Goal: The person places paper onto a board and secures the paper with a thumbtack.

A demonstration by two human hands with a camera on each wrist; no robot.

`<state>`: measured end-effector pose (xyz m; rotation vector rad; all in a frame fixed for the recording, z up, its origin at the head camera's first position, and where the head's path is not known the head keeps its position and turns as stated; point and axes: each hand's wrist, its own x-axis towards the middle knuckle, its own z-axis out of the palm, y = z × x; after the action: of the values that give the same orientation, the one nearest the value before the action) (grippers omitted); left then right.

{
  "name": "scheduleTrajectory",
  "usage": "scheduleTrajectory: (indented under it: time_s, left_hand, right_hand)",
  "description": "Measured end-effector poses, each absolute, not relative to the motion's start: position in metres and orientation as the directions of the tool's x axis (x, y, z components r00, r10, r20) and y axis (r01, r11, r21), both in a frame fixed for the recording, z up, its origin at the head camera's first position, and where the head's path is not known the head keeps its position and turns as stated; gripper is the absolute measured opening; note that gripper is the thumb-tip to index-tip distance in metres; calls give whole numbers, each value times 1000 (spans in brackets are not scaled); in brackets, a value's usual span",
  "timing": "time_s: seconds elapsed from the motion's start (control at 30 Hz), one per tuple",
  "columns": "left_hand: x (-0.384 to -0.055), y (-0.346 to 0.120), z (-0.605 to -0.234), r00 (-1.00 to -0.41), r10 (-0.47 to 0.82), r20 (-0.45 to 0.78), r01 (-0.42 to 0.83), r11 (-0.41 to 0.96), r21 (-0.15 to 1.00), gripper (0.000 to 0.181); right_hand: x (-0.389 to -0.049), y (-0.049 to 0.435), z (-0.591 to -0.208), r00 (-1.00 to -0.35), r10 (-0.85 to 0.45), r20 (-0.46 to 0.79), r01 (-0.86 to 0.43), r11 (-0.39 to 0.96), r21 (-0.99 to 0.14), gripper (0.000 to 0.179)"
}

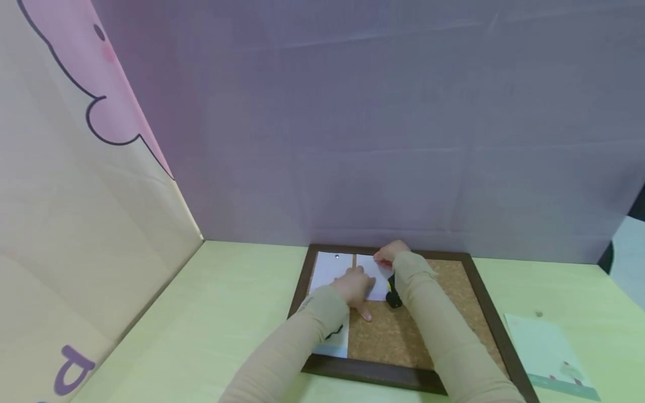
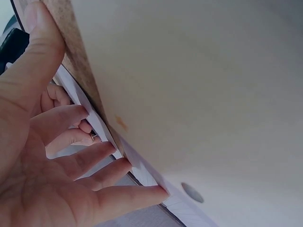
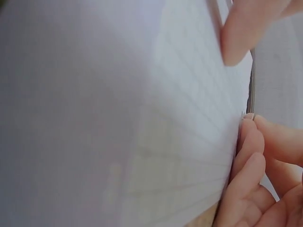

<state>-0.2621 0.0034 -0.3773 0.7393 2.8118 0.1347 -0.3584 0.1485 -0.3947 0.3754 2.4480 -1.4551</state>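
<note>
A cork board (image 1: 383,338) in a dark brown frame lies on the table. My left hand (image 1: 354,286) rests with spread, mostly straight fingers on a white sheet of paper (image 1: 380,292) near the board's top. At that sheet's upper edge, my right hand (image 1: 392,252) pinches a small metal thumbtack (image 2: 94,137) between thumb and fingertip. Whether its point is in the cork cannot be seen. A second, longer sheet (image 1: 324,273) lies along the board's left side, partly under my left forearm, with a round tack (image 1: 337,256) at its top.
Right of the board, a pale printed sheet (image 1: 546,350) lies on the light green table (image 1: 242,302). A small round object (image 1: 539,314) sits just above it. A grey-purple cloth wall (image 1: 383,140) rises directly behind the board, and a pale wall (image 1: 101,224) stands on the left.
</note>
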Motion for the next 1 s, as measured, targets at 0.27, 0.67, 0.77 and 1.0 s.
scheduleTrajectory:
  time_s: [0.27, 0.67, 0.77, 1.0]
  left_hand:
    - [-264, 5, -377, -843, 501, -197, 483, 865, 134, 82]
    - [-264, 4, -376, -844, 497, -203, 481, 868, 126, 80]
    - [-264, 3, -376, -846, 496, -196, 479, 868, 130, 77]
    - [-261, 0, -376, -852, 487, -190, 466, 872, 148, 80]
  right_hand:
    - [-357, 150, -390, -928, 82, -363, 360, 442, -821, 5]
    - [-357, 152, -391, -916, 102, -387, 388, 468, -794, 15]
    - [-359, 151, -393, -909, 82, -409, 397, 467, -790, 16]
    - [-364, 148, -397, -871, 46, -490, 468, 381, -797, 21]
